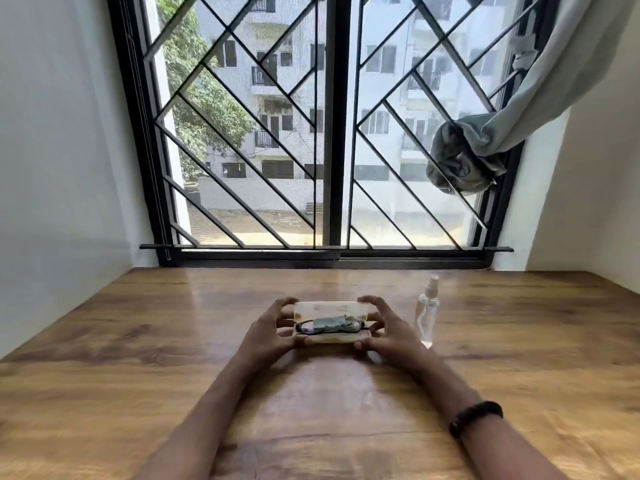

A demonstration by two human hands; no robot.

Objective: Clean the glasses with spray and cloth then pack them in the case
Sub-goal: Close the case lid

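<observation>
A pale, cream-coloured glasses case (330, 308) lies open on the wooden table (138, 358), its lid raised toward the window. Inside it rest black-framed glasses (304, 328) with a folded grey-green cloth (330, 322) on top of them. My left hand (273, 329) grips the case's left end, fingers on the lid and thumb at the front edge. At the right end my right hand (384, 329) holds the case the same way. A clear spray bottle (428, 311) stands upright just right of my right hand.
A barred window (332, 133) rises directly behind the table's far edge. A grey curtain (485, 133) is knotted at the upper right. White walls close in on both sides. A dark band sits on my right wrist (476, 417).
</observation>
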